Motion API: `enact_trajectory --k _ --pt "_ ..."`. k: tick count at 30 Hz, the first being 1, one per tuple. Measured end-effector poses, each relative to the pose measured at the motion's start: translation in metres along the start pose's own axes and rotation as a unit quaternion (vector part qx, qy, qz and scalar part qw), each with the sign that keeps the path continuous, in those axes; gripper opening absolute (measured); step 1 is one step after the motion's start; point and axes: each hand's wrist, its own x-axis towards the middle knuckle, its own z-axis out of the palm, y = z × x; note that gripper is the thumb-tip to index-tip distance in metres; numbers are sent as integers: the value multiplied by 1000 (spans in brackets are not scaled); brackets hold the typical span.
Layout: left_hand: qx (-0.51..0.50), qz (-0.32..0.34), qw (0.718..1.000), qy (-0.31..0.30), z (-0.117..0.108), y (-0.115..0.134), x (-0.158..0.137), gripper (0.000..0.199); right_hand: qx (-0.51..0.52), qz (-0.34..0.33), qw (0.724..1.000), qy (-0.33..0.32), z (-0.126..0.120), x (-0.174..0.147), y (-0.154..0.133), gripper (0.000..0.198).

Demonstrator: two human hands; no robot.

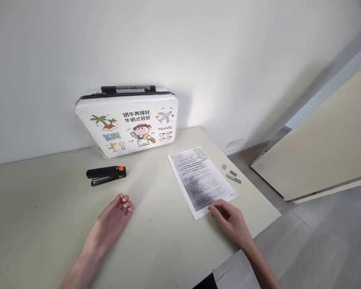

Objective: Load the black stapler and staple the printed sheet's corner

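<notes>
My left hand (112, 224) rests palm up on the table, its fingers loosely curled and apart, with nothing in it. Just beyond it lies a black stapler (106, 173) with an orange button. My right hand (228, 218) is at the near edge of a printed sheet of paper (200, 176), thumb and forefinger pinched together over that edge. The sheet lies flat, covered in lines of dark text. Right of the sheet are a few small strips of staples (234, 178). How firmly the fingertips grip the paper is hard to see.
A white case (129, 124) with cartoon prints, a black handle and clear plastic wrap leans against the wall (228, 60) behind the table (33, 224). The table's right edge drops to a grey floor (319, 241). A pale panel (319, 148) stands at the right.
</notes>
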Motion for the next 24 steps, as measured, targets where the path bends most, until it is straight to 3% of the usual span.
enact_trajectory --k 7,11,15,18,24 --pt "-10 5 1000 2 3 4 -3 14 -11 -11 1000 3 1 0 2 34" --pt "-15 2 1000 17 9 5 -5 16 -21 -55 998 19 -5 4 3 32" --pt "-20 0 999 26 11 7 -6 15 -108 -111 986 65 -18 13 12 26" --pt "-24 -1 999 27 8 8 -5 13 -191 -128 970 81 -23 20 24 33" --pt "-48 -3 999 1 -2 9 -4 14 -308 -167 936 36 -13 24 37 55"
